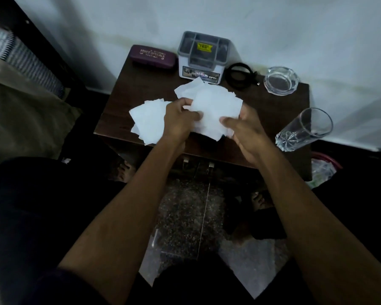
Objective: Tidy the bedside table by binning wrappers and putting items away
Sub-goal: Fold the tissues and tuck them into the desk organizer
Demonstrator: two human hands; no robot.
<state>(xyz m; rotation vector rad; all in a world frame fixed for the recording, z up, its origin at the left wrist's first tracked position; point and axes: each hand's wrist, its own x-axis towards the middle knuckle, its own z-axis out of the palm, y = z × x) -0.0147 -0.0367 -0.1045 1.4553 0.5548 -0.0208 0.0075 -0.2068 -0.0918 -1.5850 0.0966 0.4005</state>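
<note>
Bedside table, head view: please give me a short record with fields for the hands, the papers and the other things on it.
left hand: left hand grips the white papers
right hand: right hand grips the same papers
papers: a loose bunch, some spread toward the table's left front edge
table: dark wooden bedside table
back row: purple glasses case, grey organiser box, black cable, glass ashtray
right edge: drinking glass, looks empty
floor, right: red bin, partly hidden

The purple glasses case (pixel 153 56) reads "PRINCE OPTICALS"; the grey organiser's (pixel 201 56) front label reads "OPEL".
</note>
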